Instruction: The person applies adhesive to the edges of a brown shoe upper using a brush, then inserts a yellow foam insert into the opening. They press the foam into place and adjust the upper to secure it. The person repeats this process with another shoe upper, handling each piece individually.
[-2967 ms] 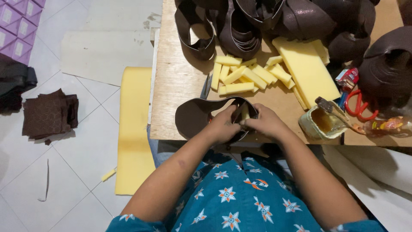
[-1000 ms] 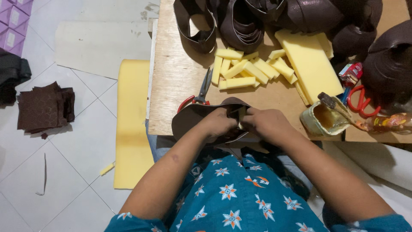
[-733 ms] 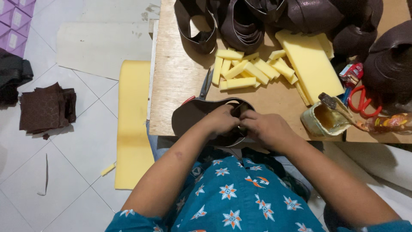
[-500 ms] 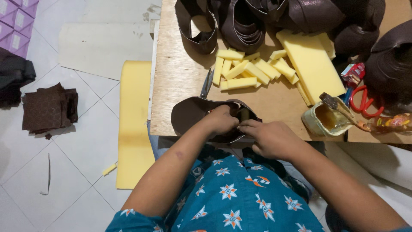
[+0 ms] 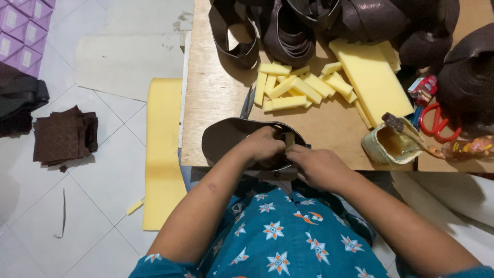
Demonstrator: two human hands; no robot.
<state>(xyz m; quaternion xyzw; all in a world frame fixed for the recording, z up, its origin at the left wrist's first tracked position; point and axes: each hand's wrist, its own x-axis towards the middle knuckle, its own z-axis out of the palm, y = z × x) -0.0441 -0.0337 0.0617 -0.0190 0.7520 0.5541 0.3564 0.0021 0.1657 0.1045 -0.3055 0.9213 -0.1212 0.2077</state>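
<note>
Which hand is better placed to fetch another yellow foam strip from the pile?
Probably the right hand: its side is nearer the foam strips, while the left hand grips the brown piece.

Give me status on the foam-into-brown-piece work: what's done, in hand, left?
Done, by the look of it: a heap of curved dark brown leather-like pieces sits at the back of the wooden table, though whether they are padded cannot be told. In hand: left hand and right hand press a small yellow foam strip into one dark brown curved piece. Left: a pile of cut yellow foam strips and an uncut yellow foam slab.
</note>
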